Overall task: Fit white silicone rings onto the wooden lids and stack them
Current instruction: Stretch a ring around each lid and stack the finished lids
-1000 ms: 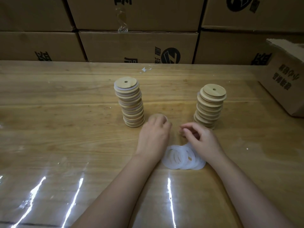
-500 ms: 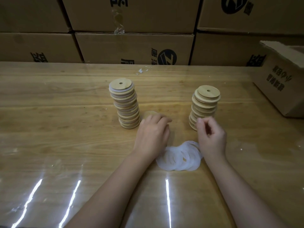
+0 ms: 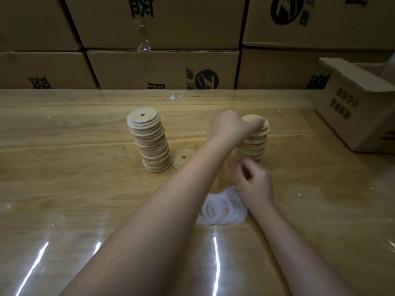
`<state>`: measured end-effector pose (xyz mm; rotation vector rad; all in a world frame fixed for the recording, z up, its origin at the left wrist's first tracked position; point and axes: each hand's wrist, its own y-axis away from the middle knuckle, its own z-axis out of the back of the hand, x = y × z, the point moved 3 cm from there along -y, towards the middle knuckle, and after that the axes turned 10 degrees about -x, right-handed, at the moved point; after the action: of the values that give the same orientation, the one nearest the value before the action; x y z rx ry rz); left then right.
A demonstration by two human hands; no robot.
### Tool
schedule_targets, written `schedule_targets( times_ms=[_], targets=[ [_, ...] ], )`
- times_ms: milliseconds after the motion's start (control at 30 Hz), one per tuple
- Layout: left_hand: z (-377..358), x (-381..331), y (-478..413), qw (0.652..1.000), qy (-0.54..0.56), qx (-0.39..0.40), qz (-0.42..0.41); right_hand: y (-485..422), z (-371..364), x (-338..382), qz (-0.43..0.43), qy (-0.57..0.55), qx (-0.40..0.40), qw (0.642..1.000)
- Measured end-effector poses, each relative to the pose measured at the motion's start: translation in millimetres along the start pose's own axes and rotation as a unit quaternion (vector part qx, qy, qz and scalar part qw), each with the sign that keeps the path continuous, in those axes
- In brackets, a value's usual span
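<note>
Swung across since half a second ago with the left hand [image 3: 235, 127], off the single ringed lid [image 3: 181, 158] and up to the right-hand stack of bare wooden lids [image 3: 254, 146]. Fingertips laid on the topmost lid [image 3: 249, 119]; too blurred to tell whether gripping or only touching. Right hand [image 3: 254, 184] held above the far edge of the heap of white silicone rings [image 3: 222, 208], fingers curled inward; cannot tell whether pinching a ring.

Judged well under way, but far from done. Already fitted and piled: the tall left-hand stack of ringed lids [image 3: 147, 139], white edges showing between the wood. Fitted, by the white rim, but not yet stacked: the single ringed lid, flat on the wooden table [image 3: 74, 135], just beside that stack's foot. Still to do: a good many bare lids on the right, and several loose rings overlapping on the table nearer the body. Probably fetching the next bare lid.

Behind, stacked cardboard cartons [image 3: 162, 67]; at the right, an open carton [image 3: 352, 116].
</note>
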<state>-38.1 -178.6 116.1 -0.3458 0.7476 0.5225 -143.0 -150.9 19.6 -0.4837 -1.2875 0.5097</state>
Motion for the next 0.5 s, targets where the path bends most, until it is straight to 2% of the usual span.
schedule_targets(
  times_ms=[133,267,400,500],
  targets=[
    [-4.8,6.4,-0.2,0.998,0.056,0.018,0.032,0.1,1.0,0.3,-0.006,-0.009,0.002,1.000],
    [3.7,8.5,3.3,0.990,0.132,-0.024,0.033,0.5,0.8,0.0,-0.010,-0.007,0.005,1.000],
    [15.9,28.7,16.8,0.942,0.328,0.020,0.064,-0.2,2.1,-1.1,-0.005,0.002,0.010,1.000],
    [28.2,60.8,27.8,0.923,0.375,-0.006,0.088,-0.7,0.2,-2.3,-0.033,-0.012,0.048,0.998]
  ],
)
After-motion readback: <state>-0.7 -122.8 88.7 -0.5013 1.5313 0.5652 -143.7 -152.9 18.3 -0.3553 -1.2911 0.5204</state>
